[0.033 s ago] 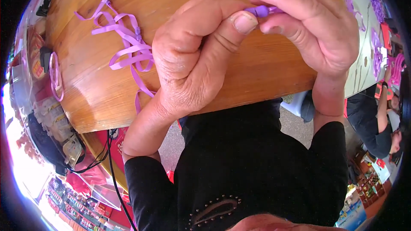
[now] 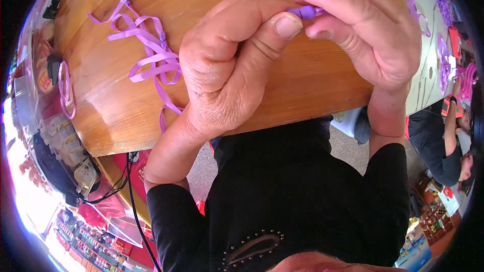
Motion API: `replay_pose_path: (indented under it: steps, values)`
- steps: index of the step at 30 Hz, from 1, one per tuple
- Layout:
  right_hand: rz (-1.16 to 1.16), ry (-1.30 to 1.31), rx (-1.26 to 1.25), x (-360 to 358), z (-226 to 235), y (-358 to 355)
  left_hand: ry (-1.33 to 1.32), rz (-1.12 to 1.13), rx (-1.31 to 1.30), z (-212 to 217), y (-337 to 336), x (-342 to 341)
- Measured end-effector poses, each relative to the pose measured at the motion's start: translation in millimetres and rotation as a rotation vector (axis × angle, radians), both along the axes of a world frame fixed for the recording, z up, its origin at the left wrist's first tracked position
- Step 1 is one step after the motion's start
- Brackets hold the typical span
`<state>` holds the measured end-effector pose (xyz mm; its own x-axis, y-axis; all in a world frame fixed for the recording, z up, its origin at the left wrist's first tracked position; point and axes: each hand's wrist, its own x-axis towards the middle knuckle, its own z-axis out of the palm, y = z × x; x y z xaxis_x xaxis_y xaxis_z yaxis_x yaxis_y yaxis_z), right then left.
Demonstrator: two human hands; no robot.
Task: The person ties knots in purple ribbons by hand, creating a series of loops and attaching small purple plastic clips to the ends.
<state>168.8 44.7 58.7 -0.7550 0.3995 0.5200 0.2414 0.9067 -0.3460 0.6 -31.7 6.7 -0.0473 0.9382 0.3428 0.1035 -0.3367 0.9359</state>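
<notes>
Both hands meet above the wooden bench (image 2: 312, 75), pinching one small purple piece (image 2: 305, 12) between them. Left hand (image 2: 227, 70): fingers curled tight, thumb (image 2: 280, 32) pressed up against the piece from below, so the grip is clenched on the small purple piece. Right hand (image 2: 368, 30): index finger laid over the top of the piece, thumb under it, also grasping it; most of the piece is hidden by the fingertips, so its exact shape cannot be told. The piece sits right at the point where the two grips touch, raised off the bench as far as the view shows.

Left of the left grip, just beside the knuckles, a loose tangle of purple ribbon strips (image 2: 148, 55) lies on the bench, one strand running down under the left wrist toward the bench edge. Further left of that, near the bench rim, a pink loop (image 2: 64, 88) lies flat. Right of the right grip, well apart, more purple ribbons (image 2: 443, 50) lie on a pale surface (image 2: 426, 85). Below both grips, the person's black top (image 2: 302, 196) and black sleeves. Lower right of the right grip, another person in dark clothing (image 2: 438, 141) sits beside the pale surface. Black cable (image 2: 132, 191) hangs below the bench edge, lower left of the left grip
</notes>
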Motion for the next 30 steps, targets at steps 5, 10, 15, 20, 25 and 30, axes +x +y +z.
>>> replay_pose_path:
  steps: [5, 10, 15, 20, 25, 30]
  values:
    - [-0.031, -0.104, 0.106, -1.6, 9.4, -3.2, 0.018, 0.027, -0.027, -0.6, -1.0, 1.5]
    - [0.039, -0.158, 0.055, 2.8, 10.8, 1.2, 0.245, -0.064, 0.056, 1.6, 4.2, -6.5]
    - [0.298, -0.040, -0.260, 13.0, 2.4, 13.6, 0.429, -0.077, 0.243, 7.3, 0.0, -3.7]
    - [0.270, -0.159, -0.361, 12.1, 7.1, 7.8, 0.361, -0.092, 0.190, 5.7, 1.3, -3.4]
    - [0.223, -0.059, -0.584, 12.3, -14.4, -0.1, 0.553, -0.096, 0.319, 5.7, -0.7, -7.5]
    - [0.127, 0.038, -0.897, 15.2, -22.2, -12.0, 0.400, -0.059, 0.556, -13.4, 9.3, 1.9]
